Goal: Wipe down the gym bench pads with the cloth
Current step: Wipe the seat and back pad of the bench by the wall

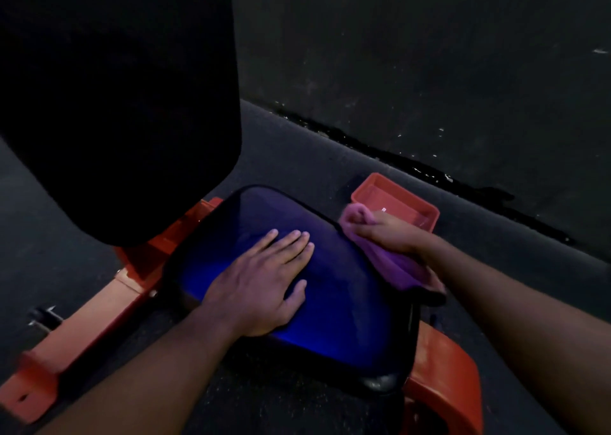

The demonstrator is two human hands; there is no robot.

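While the left hand lies flat on the seat pad, fingers straight and spread, the right hand grips the purple cloth at the pad's right edge.

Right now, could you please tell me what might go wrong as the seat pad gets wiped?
1. The red tray sits on the floor close behind the right hand; a wide stroke might knock it.
2. The cloth drapes over the seat pad edge and could slip off.
3. The left hand covers part of the pad, which may get missed.
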